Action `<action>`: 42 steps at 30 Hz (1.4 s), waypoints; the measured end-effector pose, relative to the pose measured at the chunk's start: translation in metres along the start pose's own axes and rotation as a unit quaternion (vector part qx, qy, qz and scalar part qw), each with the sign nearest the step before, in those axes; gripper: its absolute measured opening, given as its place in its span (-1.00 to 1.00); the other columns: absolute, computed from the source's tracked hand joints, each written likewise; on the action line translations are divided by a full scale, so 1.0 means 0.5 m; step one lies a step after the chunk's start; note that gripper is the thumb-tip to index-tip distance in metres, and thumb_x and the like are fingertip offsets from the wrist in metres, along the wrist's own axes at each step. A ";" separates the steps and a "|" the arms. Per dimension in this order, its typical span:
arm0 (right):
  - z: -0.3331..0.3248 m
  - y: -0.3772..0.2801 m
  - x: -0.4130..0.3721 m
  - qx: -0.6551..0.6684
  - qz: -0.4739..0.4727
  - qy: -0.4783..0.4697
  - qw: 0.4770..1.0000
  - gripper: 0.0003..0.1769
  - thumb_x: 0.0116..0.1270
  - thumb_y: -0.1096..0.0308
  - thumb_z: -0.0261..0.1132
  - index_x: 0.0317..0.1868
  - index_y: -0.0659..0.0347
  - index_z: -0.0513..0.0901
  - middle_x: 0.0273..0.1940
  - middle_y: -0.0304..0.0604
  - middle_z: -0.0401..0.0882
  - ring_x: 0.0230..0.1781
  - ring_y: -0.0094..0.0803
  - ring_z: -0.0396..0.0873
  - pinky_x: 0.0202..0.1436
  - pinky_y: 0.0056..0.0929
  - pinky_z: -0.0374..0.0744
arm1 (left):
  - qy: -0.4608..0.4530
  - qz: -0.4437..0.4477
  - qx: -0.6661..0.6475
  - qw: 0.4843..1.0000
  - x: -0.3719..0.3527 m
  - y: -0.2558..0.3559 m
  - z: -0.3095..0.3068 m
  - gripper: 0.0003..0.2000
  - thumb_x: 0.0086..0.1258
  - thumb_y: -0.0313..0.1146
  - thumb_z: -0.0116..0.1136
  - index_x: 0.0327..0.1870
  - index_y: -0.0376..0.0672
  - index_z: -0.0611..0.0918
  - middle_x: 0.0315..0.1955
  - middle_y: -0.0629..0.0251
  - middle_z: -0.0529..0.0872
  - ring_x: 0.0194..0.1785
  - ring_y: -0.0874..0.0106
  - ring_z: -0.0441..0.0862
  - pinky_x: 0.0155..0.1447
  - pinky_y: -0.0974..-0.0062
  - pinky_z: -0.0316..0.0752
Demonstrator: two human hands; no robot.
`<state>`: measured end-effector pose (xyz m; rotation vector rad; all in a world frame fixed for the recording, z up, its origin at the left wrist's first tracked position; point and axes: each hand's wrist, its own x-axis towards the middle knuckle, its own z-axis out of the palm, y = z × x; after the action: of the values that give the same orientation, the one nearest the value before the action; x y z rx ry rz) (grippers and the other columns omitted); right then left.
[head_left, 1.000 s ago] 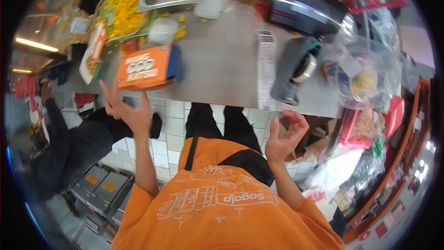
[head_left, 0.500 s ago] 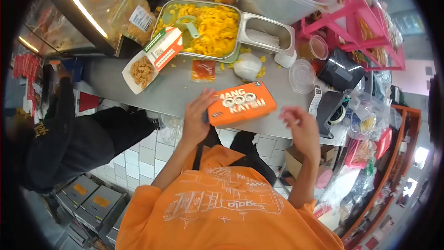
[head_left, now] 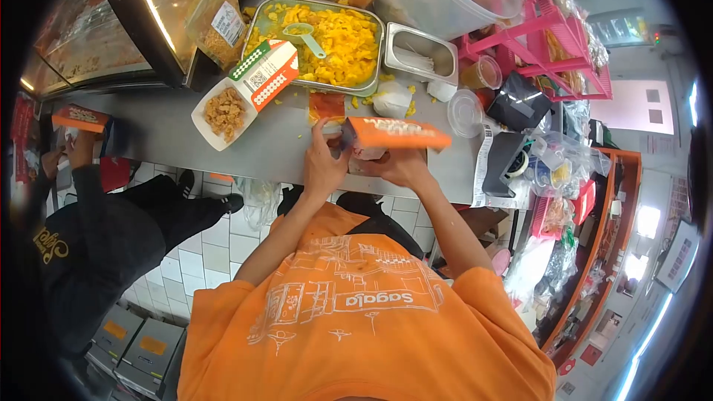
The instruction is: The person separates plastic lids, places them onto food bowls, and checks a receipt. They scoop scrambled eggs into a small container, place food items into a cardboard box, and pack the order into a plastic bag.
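An orange cardboard food box (head_left: 394, 134) with white lettering is in front of me at the counter's near edge, its lid raised and tilted. Something pale shows under the lid, but I cannot make it out. My left hand (head_left: 325, 162) is closed around the box's left side. Under the lid at the front, my right hand (head_left: 401, 168) grips the box, its fingertips partly hidden. A sauce packet (head_left: 321, 104) lies just behind the left hand. Further left sits an open carton (head_left: 199, 120) of fried, crumbed pieces.
A steel tray (head_left: 364, 91) of yellow food holds a pale green scoop (head_left: 312, 44). Beside it are a small steel pan (head_left: 421, 33), a white wrapped bundle (head_left: 391, 100) and a clear lid (head_left: 465, 113). On the left, a co-worker's hands (head_left: 78, 150) are at another orange box (head_left: 79, 116).
The box's lid has gone from closed to raised. My right hand has moved left from beside the box onto its front. The co-worker's hands have come into clearer view at another box.
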<state>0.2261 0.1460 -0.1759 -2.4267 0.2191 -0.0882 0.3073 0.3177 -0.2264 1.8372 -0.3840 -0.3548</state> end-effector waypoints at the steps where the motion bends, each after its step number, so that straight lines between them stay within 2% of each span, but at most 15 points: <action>1: -0.001 -0.014 0.017 -0.071 -0.092 0.042 0.992 -0.18 -0.02 0.11 0.62 0.24 0.25 0.50 0.15 0.12 0.49 0.10 0.03 0.55 0.14 -0.05 0.56 | -0.009 -0.029 -0.018 0.999 -0.002 0.006 -0.004 -0.65 0.49 -0.38 0.16 0.21 -0.33 0.49 -0.18 -0.05 0.79 -0.12 0.09 0.78 0.01 0.21 0.62; 4: 0.012 -0.036 0.024 -0.082 0.066 -0.112 0.988 -0.12 -0.08 -0.01 0.62 0.23 0.22 0.52 0.08 0.03 0.48 0.11 0.01 0.54 0.16 -0.07 0.55 | -0.006 -0.076 -0.068 0.995 0.002 -0.001 0.002 -0.71 0.48 -0.42 0.15 0.14 -0.34 0.54 -0.15 -0.06 0.79 -0.12 0.09 0.79 0.00 0.24 0.63; 8: 0.051 -0.055 0.011 -0.292 0.008 -0.091 0.952 -0.27 0.00 0.12 0.55 0.18 0.17 0.50 0.10 -0.01 0.44 0.20 -0.06 0.45 0.12 -0.11 0.53 | -0.039 -0.041 -0.041 0.998 -0.001 0.010 0.005 -0.77 0.44 -0.46 0.17 0.03 -0.37 0.59 -0.21 -0.07 0.77 -0.14 0.04 0.76 -0.03 0.18 0.61; 11: 0.116 -0.048 0.025 -0.379 0.127 -0.141 0.906 -0.34 0.07 0.18 0.50 0.16 0.20 0.48 0.17 0.00 0.43 0.21 -0.07 0.45 0.08 -0.10 0.53 | -0.036 0.158 0.161 0.973 0.007 -0.011 0.002 -0.80 0.36 -0.50 0.18 -0.05 -0.38 0.64 -0.30 -0.07 0.72 -0.18 -0.01 0.69 -0.07 0.11 0.57; 16: 0.035 -0.068 0.010 -0.388 -0.009 -0.127 0.913 -0.51 0.15 0.28 0.42 0.08 0.25 0.54 0.20 0.02 0.52 0.17 -0.07 0.52 0.06 -0.05 0.55 | -0.047 0.174 0.134 0.974 0.003 -0.028 -0.016 -0.69 0.29 -0.45 0.23 0.06 -0.30 0.66 -0.29 -0.06 0.72 -0.19 -0.01 0.65 -0.05 0.14 0.56; 18: -0.093 -0.206 0.037 -0.378 -0.055 -0.316 0.869 -0.74 0.20 0.31 0.37 -0.15 0.28 0.64 -0.03 -0.01 0.67 -0.01 -0.08 0.64 0.00 0.01 0.58 | -0.068 0.135 0.066 0.986 0.024 -0.021 -0.096 -0.67 0.30 -0.42 0.24 0.09 -0.28 0.66 -0.22 -0.07 0.74 -0.15 0.01 0.67 -0.02 0.16 0.57; 19: -0.127 -0.242 0.075 -0.387 -0.066 -0.316 0.864 -0.74 0.20 0.31 0.37 -0.15 0.28 0.64 -0.03 -0.01 0.67 -0.01 -0.08 0.64 0.00 0.01 0.58 | -0.099 0.089 -0.004 0.991 0.039 -0.023 -0.134 -0.64 0.31 -0.39 0.25 0.13 -0.26 0.65 -0.15 -0.08 0.76 -0.11 0.03 0.69 0.02 0.18 0.57; 20: -0.151 -0.271 0.120 -0.259 -0.029 -0.251 0.932 -0.78 0.24 0.29 0.36 -0.23 0.29 0.67 -0.13 -0.02 0.69 -0.10 -0.07 0.66 -0.03 0.04 0.57 | -0.089 0.090 -0.005 0.992 0.067 -0.032 -0.162 -0.64 0.31 -0.39 0.25 0.13 -0.26 0.65 -0.15 -0.08 0.76 -0.11 0.03 0.69 0.02 0.18 0.57; 23: -0.076 -0.232 0.311 -0.070 0.018 -0.016 0.997 -0.73 0.32 0.22 0.33 -0.23 0.29 0.74 -0.13 0.04 0.68 -0.06 -0.03 0.63 -0.04 0.04 0.55 | 0.070 -0.037 0.155 0.985 0.100 -0.057 -0.227 -0.58 0.34 -0.35 0.24 0.22 -0.27 0.58 0.02 -0.07 0.74 -0.02 0.08 0.72 0.08 0.20 0.58; 25: 0.008 -0.174 0.423 -0.329 -0.043 0.063 0.941 -0.71 0.33 0.18 0.35 -0.18 0.25 0.76 -0.05 0.13 0.63 0.07 0.00 0.55 0.01 -0.01 0.52 | 0.156 0.005 0.214 0.964 0.096 -0.075 -0.244 -0.54 0.38 -0.39 0.21 0.29 -0.32 0.50 0.10 -0.06 0.70 -0.02 0.08 0.72 0.10 0.16 0.57; 28: 0.140 -0.080 0.513 -0.380 -0.019 0.100 0.919 -0.73 0.32 0.20 0.35 -0.19 0.25 0.76 0.02 0.19 0.56 0.17 0.02 0.44 0.10 -0.06 0.50 | 0.194 0.003 0.121 0.973 0.079 -0.062 -0.249 -0.54 0.38 -0.45 0.18 0.30 -0.34 0.46 0.10 -0.06 0.69 -0.03 0.08 0.72 0.13 0.15 0.54; 32: 0.127 -0.151 0.500 -0.391 -0.001 0.105 0.914 -0.77 0.29 0.27 0.35 -0.20 0.27 0.76 -0.06 0.23 0.64 0.06 0.06 0.59 0.02 -0.01 0.59 | 0.276 -0.005 0.038 0.960 0.066 -0.106 -0.212 -0.62 0.39 -0.52 0.13 0.23 -0.37 0.51 0.02 -0.04 0.72 -0.21 0.17 0.73 -0.04 0.22 0.60; 34: 0.081 -0.204 0.514 -0.251 0.102 0.004 0.963 -0.84 0.31 0.44 0.24 -0.24 0.27 0.75 -0.25 0.11 0.73 -0.08 -0.04 0.71 -0.01 -0.16 0.66 | 0.207 -0.175 -0.171 0.947 0.078 -0.143 -0.178 -0.70 0.41 -0.53 0.12 0.13 -0.37 0.56 -0.14 0.04 0.74 -0.43 0.33 0.68 -0.28 0.36 0.58; 37: 0.058 -0.184 0.533 -0.279 -0.005 0.074 0.957 -0.86 0.26 0.48 0.25 -0.33 0.25 0.76 -0.34 0.07 0.74 -0.30 -0.07 0.76 -0.29 -0.17 0.69 | 0.173 -0.179 -0.194 0.949 0.119 -0.106 -0.133 -0.78 0.49 -0.43 0.12 0.05 -0.34 0.60 -0.32 0.18 0.73 -0.54 0.50 0.61 -0.43 0.45 0.51; 42: 0.112 -0.131 0.564 -0.333 -0.071 -0.020 0.940 -0.85 0.28 0.53 0.21 -0.36 0.33 0.72 -0.37 0.18 0.72 -0.30 0.03 0.77 -0.24 -0.09 0.74 | 0.224 -0.143 -0.228 0.937 0.203 -0.076 -0.086 -0.71 0.60 -0.17 0.12 -0.04 -0.28 0.60 -0.36 0.28 0.70 -0.55 0.55 0.57 -0.42 0.48 0.48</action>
<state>0.5192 0.1798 -0.1745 -3.1171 0.0529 -0.0297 0.4201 0.3213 -0.2551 1.4535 0.2694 -0.1893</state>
